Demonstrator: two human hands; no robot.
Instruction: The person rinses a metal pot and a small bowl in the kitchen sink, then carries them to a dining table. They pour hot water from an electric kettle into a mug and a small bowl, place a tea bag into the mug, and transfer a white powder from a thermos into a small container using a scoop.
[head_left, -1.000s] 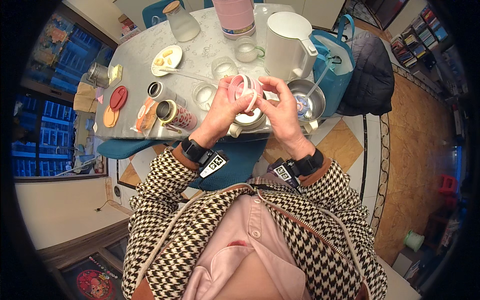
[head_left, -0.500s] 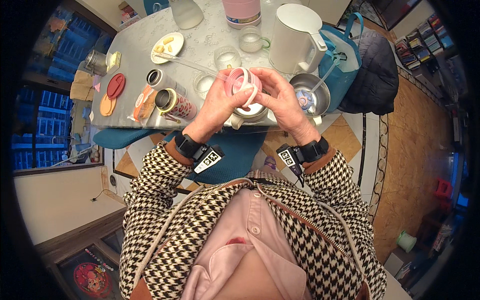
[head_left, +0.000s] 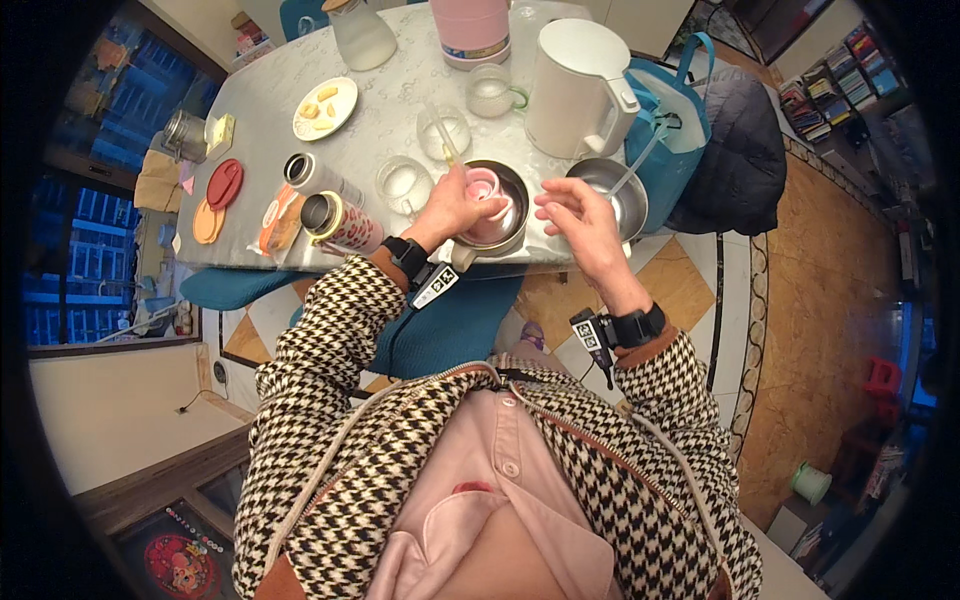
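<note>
My left hand (head_left: 453, 211) is closed around a pink ring-shaped lid (head_left: 483, 184) with a clear straw (head_left: 443, 135) slanting up from it. It holds the lid low inside a steel pot (head_left: 517, 183) at the table's near edge; whether the lid touches the pot's bottom I cannot tell. My right hand (head_left: 583, 226) hovers between that pot and a second steel bowl (head_left: 636, 208), holding nothing, its fingers loosely bent and apart. A clear rod (head_left: 643, 163) leans out of the second bowl, its lower end hidden by my hand.
Two glass cups (head_left: 404, 184) (head_left: 444, 134) and a green-handled cup (head_left: 490, 91) stand behind the pot. Left are a leopard-patterned flask (head_left: 347, 221), a white flask (head_left: 325, 178), and a plate of food (head_left: 325, 109). A white kettle (head_left: 577, 90) and blue bag (head_left: 665, 125) stand right.
Both hands held the pink lid above the table. My left hand has lowered it into the pot, and my right hand has let go and moved right.
</note>
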